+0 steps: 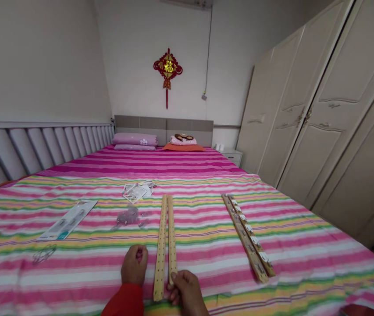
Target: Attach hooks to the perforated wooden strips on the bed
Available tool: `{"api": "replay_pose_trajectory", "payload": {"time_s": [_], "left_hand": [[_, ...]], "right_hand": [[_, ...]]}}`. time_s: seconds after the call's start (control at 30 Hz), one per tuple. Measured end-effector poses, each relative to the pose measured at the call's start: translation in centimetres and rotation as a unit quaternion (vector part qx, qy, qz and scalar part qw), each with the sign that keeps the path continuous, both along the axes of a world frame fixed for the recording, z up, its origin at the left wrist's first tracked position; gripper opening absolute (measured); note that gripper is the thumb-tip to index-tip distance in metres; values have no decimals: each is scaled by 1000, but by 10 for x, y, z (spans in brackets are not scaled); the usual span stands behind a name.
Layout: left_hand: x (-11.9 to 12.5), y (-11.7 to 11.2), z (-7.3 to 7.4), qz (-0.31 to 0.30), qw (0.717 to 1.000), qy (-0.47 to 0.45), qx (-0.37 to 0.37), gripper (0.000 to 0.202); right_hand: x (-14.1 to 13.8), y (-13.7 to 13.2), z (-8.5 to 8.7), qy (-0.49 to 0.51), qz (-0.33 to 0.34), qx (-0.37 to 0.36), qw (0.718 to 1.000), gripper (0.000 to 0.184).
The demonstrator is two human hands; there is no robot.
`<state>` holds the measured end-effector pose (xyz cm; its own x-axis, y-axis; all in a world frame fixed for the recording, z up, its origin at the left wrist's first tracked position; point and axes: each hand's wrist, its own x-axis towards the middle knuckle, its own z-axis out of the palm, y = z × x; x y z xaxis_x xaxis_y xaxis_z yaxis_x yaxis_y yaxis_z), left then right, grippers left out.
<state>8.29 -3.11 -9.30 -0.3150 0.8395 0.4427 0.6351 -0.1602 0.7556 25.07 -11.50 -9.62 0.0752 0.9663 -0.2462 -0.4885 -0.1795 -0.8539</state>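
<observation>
Two long pale wooden strips lie side by side on the striped bedsheet, each dotted with small holes. On the near end of the right wooden strip, my right hand is closed, thumb on top. The left wooden strip is just beside it, touched by neither hand as far as I can see. My left hand, below a red sleeve, is curled closed to the left of the strips. Whatever its fingers may hold is hidden.
Small grey pieces and a pile of cards or packaging lie left of the strips. Farther left are a white packaged card and thin wire rings. Two wooden strips with metal and white fittings lie right. Wardrobes line the right.
</observation>
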Motion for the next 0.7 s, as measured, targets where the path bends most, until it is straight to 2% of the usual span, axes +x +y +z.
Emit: {"api": "replay_pose_trajectory", "payload": {"time_s": [0.17,0.3,0.43,0.7], "left_hand": [[1,-2,7,-9,1000,0,-23,24],[5,-6,11,5,1000,-8,-7,24],[7,-7,11,2,1000,-8,-5,21],[3,-2,8,-17,1000,-16,-5,20]], "right_hand": [[10,-8,0,-12,-14,-1,1000,53],[13,-6,-10,-13,-17,-15,1000,58],[14,0,-20,-24,-10,-26,999,62],[22,12,-24,-11,25,-28,999,69]]}}
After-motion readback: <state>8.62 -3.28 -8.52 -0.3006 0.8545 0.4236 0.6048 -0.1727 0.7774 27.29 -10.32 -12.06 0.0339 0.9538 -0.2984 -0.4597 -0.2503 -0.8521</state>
